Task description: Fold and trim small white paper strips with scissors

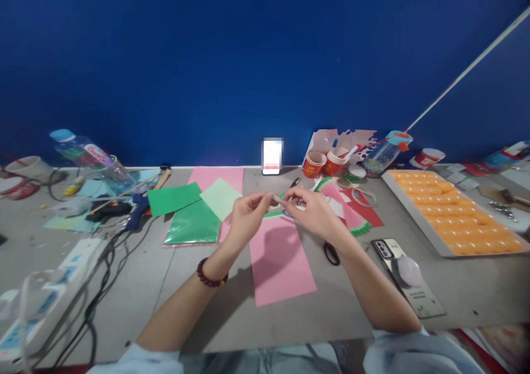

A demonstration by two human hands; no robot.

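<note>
Above a pink paper sheet [281, 263], my left hand [248, 215] and my right hand [313, 211] meet with fingertips pinched. Between them is a small whitish strip [276, 198], too blurred to name exactly. A green band [273, 215] lies along the pink sheet's far edge, partly hidden by my hands. Below my right wrist shows a black scissors handle [331, 253]. Pink-and-green fringed paper pieces [351, 216], looking like watermelon slices, lie beyond my right hand. Left of my left hand are a pale green sheet [221, 198] and a green paper pack [194, 225].
A lit phone [271, 157] leans upright against the blue wall. To the right stand red paper cups [314, 165], a tray of orange balls [451, 211] and a second phone [408, 280]. At left are a plastic bottle [93, 156], a glue gun [136, 211] and a power strip [49, 294] with cables.
</note>
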